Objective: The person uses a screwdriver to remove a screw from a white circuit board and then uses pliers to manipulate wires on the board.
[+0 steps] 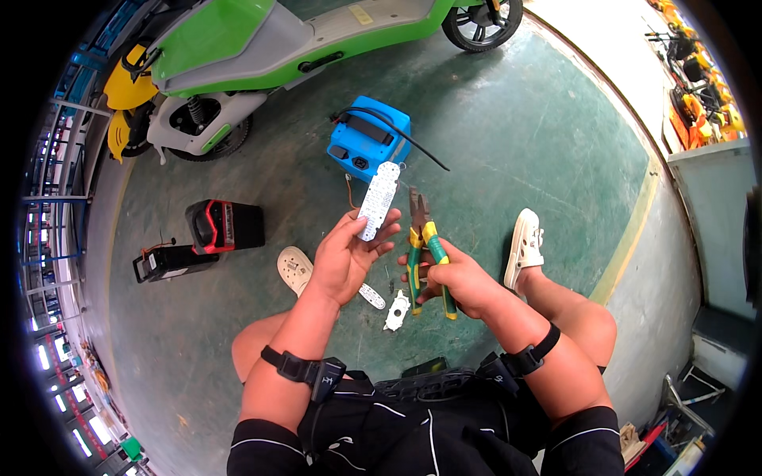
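Note:
In my left hand I hold a long white perforated plate with rounded ends, gripped at its lower end between thumb and fingers. My right hand is wrapped round the green and yellow handles of a pair of pliers. The pliers point away from me, their jaws beside the plate and apart from it. On the floor below my hands lie a second, smaller perforated white strip and a white bracket-like piece with a dark centre. Just beyond the plate stands a blue battery box with a black handle and cable.
A green and grey electric scooter stands across the far side. To the left are a black and red battery case and a black box with wires. Shelving lines the left edge; a grey cabinet stands at right.

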The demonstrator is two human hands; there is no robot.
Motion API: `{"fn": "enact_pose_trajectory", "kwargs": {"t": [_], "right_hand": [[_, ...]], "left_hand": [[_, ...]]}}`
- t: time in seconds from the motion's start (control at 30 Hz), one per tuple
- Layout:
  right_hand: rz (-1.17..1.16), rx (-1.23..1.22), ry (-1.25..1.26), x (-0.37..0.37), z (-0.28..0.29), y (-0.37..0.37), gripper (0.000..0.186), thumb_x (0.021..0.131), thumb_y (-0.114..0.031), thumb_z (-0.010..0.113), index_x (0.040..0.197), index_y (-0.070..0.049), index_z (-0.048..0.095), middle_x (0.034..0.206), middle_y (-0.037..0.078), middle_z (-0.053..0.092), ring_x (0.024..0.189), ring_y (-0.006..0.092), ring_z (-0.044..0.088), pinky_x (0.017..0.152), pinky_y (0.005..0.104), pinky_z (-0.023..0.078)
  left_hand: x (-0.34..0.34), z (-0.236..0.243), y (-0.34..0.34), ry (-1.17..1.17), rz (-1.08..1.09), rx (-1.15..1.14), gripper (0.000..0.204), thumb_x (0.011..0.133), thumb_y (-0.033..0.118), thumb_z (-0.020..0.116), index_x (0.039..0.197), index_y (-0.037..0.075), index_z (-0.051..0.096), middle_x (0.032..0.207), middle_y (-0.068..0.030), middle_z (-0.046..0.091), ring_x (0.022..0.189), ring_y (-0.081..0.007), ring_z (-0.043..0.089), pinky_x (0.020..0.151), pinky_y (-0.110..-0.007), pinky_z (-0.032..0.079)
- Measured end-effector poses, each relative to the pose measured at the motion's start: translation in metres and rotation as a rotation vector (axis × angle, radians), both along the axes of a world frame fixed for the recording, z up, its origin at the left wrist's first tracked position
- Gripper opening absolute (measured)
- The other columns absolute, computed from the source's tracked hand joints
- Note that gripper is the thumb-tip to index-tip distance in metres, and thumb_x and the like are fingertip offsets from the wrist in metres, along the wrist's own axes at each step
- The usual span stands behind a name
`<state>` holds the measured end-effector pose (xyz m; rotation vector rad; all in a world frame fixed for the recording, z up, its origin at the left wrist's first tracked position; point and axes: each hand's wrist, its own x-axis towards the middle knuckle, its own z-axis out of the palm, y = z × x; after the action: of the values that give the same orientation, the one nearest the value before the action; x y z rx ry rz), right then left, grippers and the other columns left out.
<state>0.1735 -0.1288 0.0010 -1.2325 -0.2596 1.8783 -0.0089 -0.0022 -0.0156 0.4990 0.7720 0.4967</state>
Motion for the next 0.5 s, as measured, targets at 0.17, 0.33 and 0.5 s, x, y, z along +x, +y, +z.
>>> {"fn": "enact_pose_trajectory", "kwargs": {"t": [0.17,0.33,0.5], "right_hand": [[0.028,0.028,-0.046,0.000,-0.007,-0.003,0.073,0.081,0.003,0.049,0.152,-0.008,0.036,0.142,0.012,0.054,0.125,0.0275,0.057,0.091,0.0419,0.054],[-0.012,0.034,-0.059,-0.003,-0.011,-0.006,0.068,0.083,0.002,0.053,0.149,-0.006,0.040,0.129,0.010,0.058,0.100,0.0204,0.063,0.083,0.0353,0.057],[-0.146,0.073,-0.161,-0.004,-0.012,-0.006,0.062,0.087,-0.001,0.057,0.146,-0.006,0.039,0.126,0.010,0.059,0.103,0.0205,0.065,0.079,0.0341,0.052]], "left_hand": [[0.000,-0.001,0.000,-0.005,-0.011,0.002,0.035,0.105,0.020,0.044,0.136,0.004,0.049,0.136,-0.0166,0.062,0.119,-0.0245,0.063,0.097,-0.039,0.050],[0.001,0.000,-0.002,0.010,-0.024,0.028,0.036,0.105,0.020,0.042,0.137,0.004,0.048,0.137,-0.0181,0.061,0.119,-0.0256,0.063,0.097,-0.039,0.049],[0.006,0.010,-0.004,-0.040,-0.156,0.087,0.039,0.106,0.020,0.037,0.141,0.003,0.043,0.142,-0.0230,0.057,0.125,-0.0311,0.060,0.100,-0.041,0.048]]}}
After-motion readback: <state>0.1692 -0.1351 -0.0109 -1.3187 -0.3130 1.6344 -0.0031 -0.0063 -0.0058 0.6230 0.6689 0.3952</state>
